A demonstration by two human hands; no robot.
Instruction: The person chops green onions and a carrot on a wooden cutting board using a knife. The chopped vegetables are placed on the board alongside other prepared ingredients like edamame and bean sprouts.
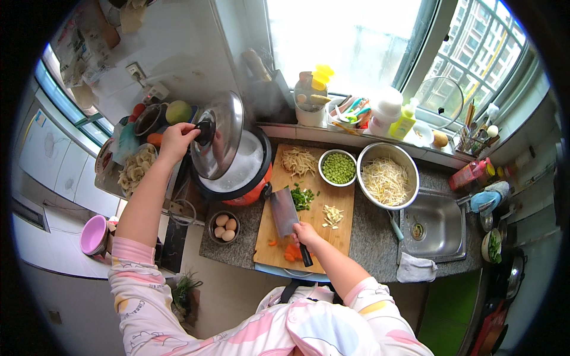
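My left hand (174, 141) grips the black knob of a glass lid (225, 144), which is tilted up over the left side of an orange electric cooker (249, 189). White foamy liquid (247, 160) shows inside, with steam above. My right hand (307, 236) holds a cleaver (284, 213), its broad blade over the left part of a wooden cutting board (336, 249). Beside the blade lie chopped green scallions (303, 198). Sliced garlic (332, 216), pale shreds (297, 162) and orange pieces, perhaps carrot (291, 253), also lie on the board.
A bowl of peas (338, 168) stands on the board's far right corner. Right of it are a metal basin of bean sprouts (386, 180) and the sink (438, 231). A bowl of eggs (225, 228) sits near the counter's front left edge. Dumplings (136, 168) lie at left.
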